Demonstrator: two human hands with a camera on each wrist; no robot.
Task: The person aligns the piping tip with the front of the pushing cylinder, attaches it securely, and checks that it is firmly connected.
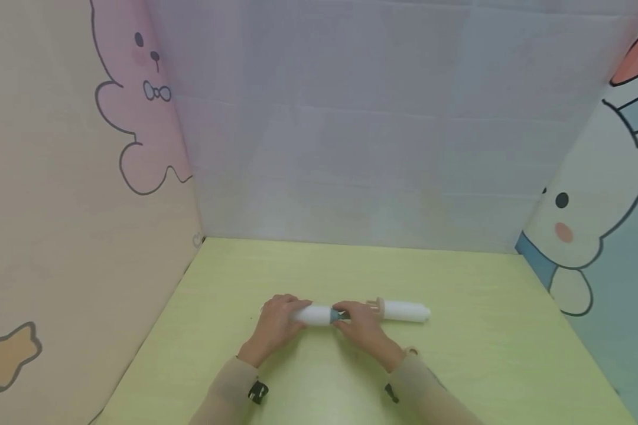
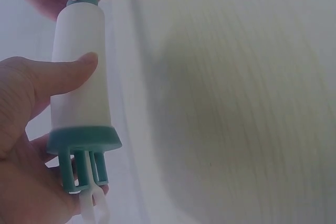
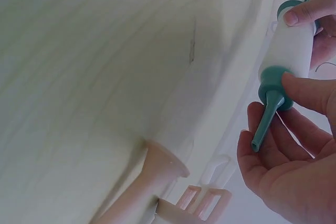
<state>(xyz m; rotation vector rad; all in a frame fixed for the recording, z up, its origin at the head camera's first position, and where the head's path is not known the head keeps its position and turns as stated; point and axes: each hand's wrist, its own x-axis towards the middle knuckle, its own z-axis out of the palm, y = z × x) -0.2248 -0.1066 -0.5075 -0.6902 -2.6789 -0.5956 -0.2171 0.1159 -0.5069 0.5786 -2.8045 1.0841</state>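
Note:
A white syringe-like tube (image 1: pixel 315 315) lies crosswise between my hands, just above or on the table. My left hand (image 1: pixel 276 323) grips its body, thumb across the white wall. Beside that hand, a green flange (image 2: pixel 84 139) with prongs and a white loop (image 2: pixel 94 203) forms the tube's left end. My right hand (image 1: pixel 365 329) pinches the green nozzle cap (image 3: pixel 274 85) at the other end, thumb on top. Its tapered green spout (image 3: pixel 265 124) points out over the curled fingers. Whether the cap is fully seated cannot be told.
Behind my right hand, a second white tube (image 1: pixel 406 311) with a beige flange (image 1: pixel 380 308) lies on the yellow-green table (image 1: pixel 308 378). A loose beige nozzle (image 3: pixel 157 174) lies near my right wrist. Cartoon-printed cloth walls (image 1: pixel 351 118) enclose the back and sides.

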